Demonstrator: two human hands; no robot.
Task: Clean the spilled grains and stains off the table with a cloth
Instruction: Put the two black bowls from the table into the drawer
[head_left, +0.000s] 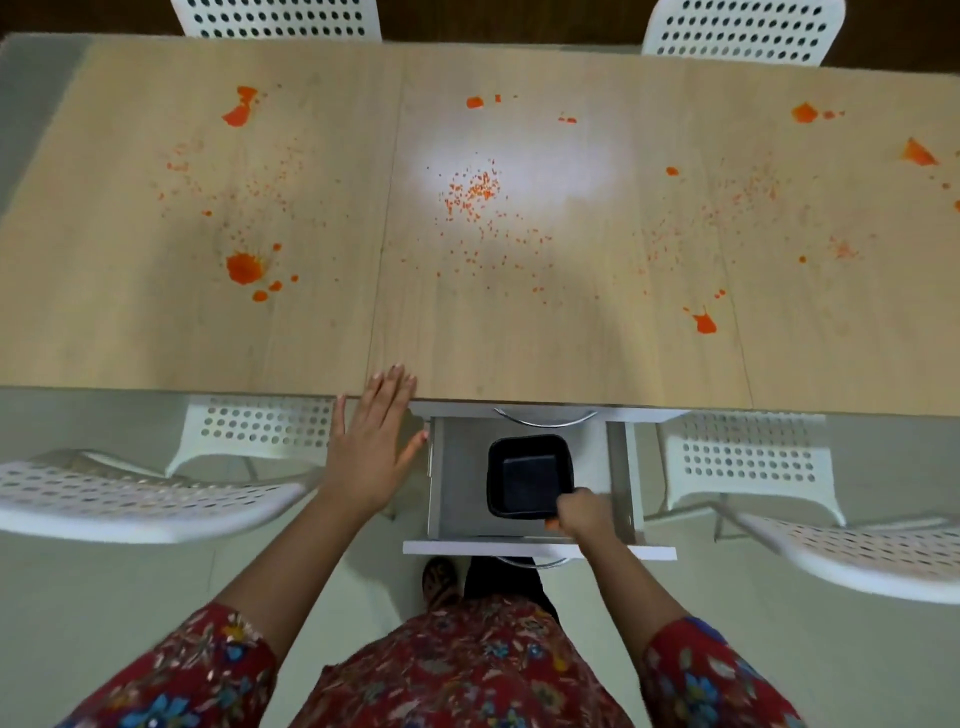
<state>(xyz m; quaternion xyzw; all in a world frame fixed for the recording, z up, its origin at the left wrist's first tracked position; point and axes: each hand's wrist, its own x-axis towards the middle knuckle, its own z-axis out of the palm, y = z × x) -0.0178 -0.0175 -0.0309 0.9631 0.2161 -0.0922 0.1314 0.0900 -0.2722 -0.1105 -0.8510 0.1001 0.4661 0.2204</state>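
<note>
Head view. One wooden desk (156, 338): orange stains (243, 267) at 10, 12, 2 and 4 o'clock; lentil grains (475, 189) heaped at centre. Four white perforated chairs (130, 499). One open drawer (457, 488) at 6 o'clock holds one empty black tray (524, 467). Left hand (371, 441), grip open flat at desk edge; right hand (584, 514), grip closed on tray's corner.

Matt pale wood-grain table (519, 338) with a glare patch at 12 o'clock — glossy black plastic tray (530, 447) — perforated white chairs (748, 457).

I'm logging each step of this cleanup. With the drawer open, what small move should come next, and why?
Probably lift the black tray out of the drawer onto the table: the right hand already grips its near corner, and the grains lie unswept.
</note>
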